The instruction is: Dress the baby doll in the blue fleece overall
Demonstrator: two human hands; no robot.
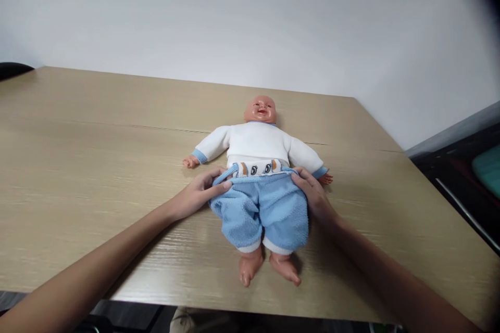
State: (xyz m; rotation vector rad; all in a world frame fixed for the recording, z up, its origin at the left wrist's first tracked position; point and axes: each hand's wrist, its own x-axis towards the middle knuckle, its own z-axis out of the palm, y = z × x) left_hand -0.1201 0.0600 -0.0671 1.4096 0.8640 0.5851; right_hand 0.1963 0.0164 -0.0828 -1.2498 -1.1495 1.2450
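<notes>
A baby doll lies on its back on the table, head away from me and bare feet towards me. It wears a white top with blue cuffs and fuzzy light-blue pants with white hems. A white bib panel with printed eyes shows at the waist, folded down. My left hand grips the waistband at the doll's hip on the left, thumb on the front. On the opposite hip, my right hand pinches the waistband, its fingers partly hidden behind the cloth.
The wooden table spreads out on both sides of the doll, with a seam across it. A pale wall stands behind it. Dark furniture is at the right edge, and a dark rounded object shows at far left.
</notes>
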